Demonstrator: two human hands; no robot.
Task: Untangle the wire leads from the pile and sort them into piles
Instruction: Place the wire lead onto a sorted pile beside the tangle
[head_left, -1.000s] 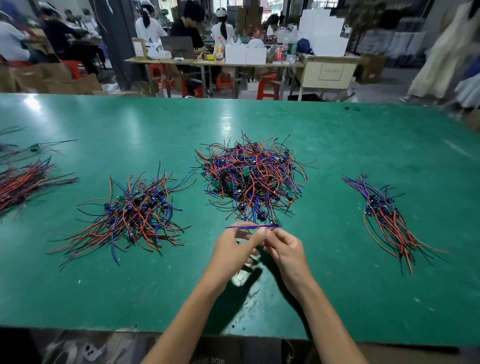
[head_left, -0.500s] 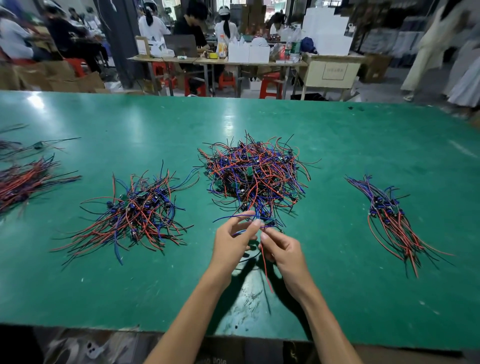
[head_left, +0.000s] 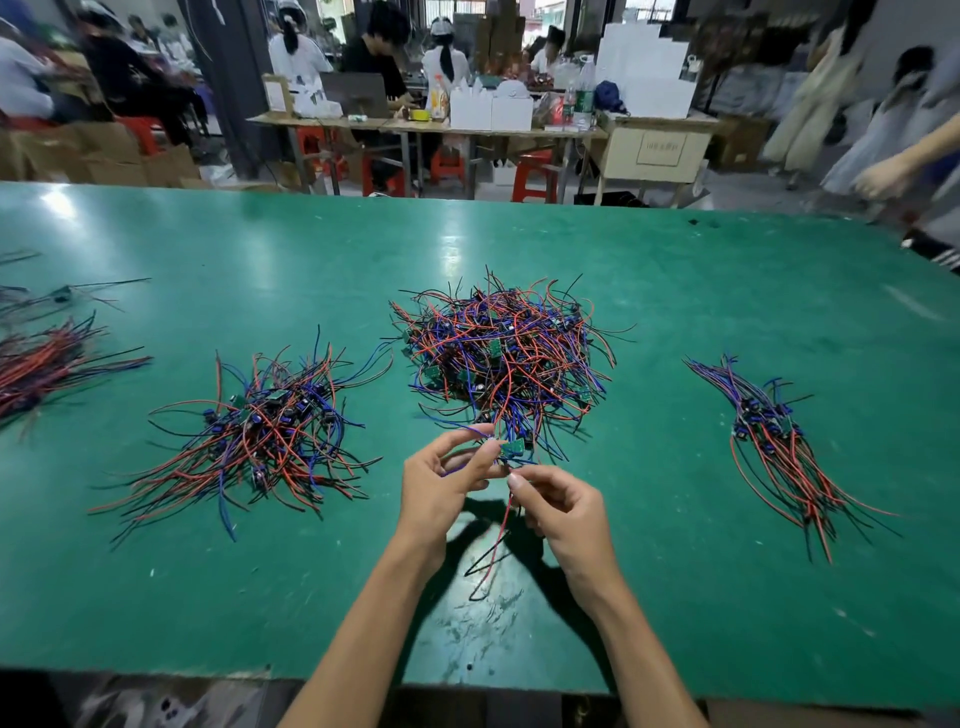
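Both hands hold 1 wire lead (head_left: 506, 451) just in front of the tangled pile (head_left: 501, 358): left hand (head_left: 441, 483) pinches blue strands, right hand (head_left: 558, 506) pinches red. Risk: snagged strands may drag neighbouring leads out.

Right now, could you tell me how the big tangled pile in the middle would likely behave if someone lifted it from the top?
The tangled pile would probably rise as one floppy clump, since its thin leads loop through each other. It looks light: fine wires and small green boards. Loose ends would likely droop and snag.
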